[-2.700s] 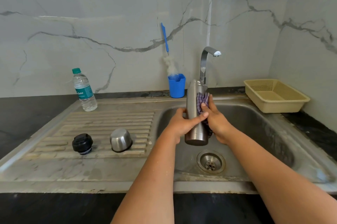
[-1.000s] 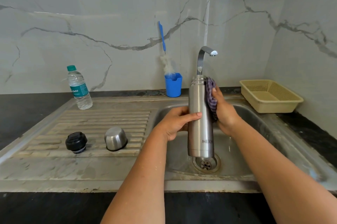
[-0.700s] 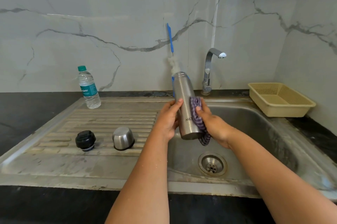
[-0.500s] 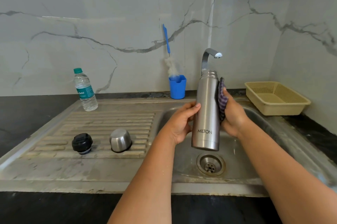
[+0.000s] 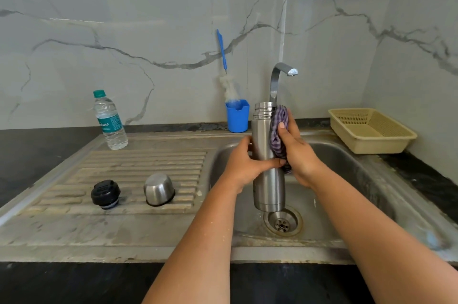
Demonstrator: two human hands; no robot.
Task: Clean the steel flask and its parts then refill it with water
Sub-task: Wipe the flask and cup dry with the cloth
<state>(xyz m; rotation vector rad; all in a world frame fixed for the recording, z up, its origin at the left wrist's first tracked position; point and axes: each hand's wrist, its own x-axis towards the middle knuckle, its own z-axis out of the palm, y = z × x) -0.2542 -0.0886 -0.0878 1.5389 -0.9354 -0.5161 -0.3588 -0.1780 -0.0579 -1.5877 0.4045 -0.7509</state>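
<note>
Now, flask [image 5: 268, 179]: upright over the drain [image 5: 283, 224], long axis vertical
left hand [image 5: 244, 167]: fingers wrapped round its middle
right hand [image 5: 298, 152]: presses checked cloth [image 5: 278, 135] to its right side

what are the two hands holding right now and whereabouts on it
The left hand grips the upright steel flask around its middle; the right hand presses a purple checked cloth against the flask's upper side.
</note>
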